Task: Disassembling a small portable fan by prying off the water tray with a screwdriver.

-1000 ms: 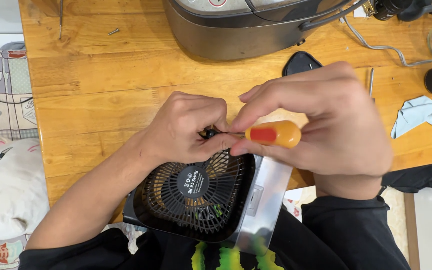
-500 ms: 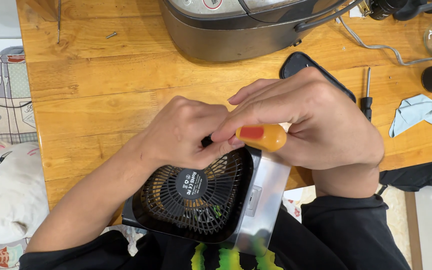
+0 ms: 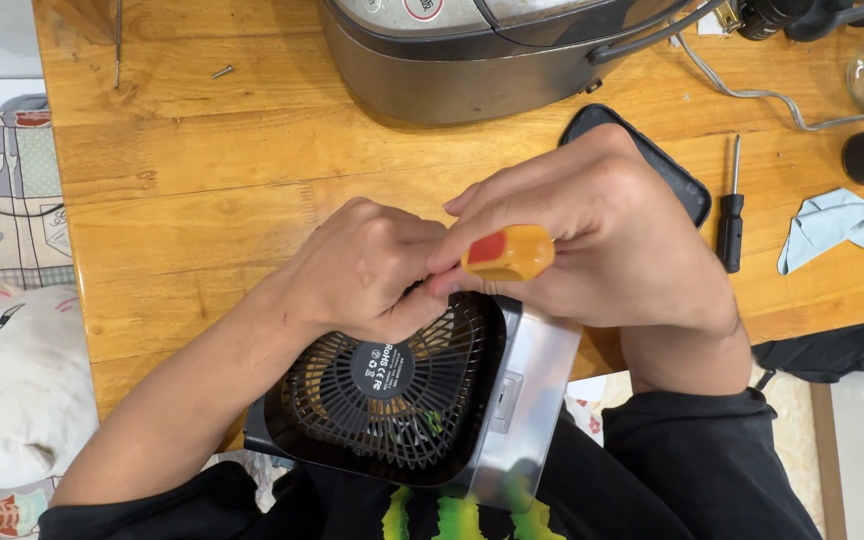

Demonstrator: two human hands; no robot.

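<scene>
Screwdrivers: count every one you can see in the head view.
2. The orange-handled screwdriver is in the right hand, its tip hidden at the small black fan. The black screwdriver lies on the wooden table, right of the hands.

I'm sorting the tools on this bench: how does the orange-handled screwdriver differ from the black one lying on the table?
The orange-handled screwdriver is gripped in the right hand over the small black fan; the black screwdriver lies loose on the wooden table, untouched. The orange handle looks thicker and bears a red patch; the black one is slim and plain. The orange tool's shaft is hidden by the hands; the black one's shows fully.
</scene>
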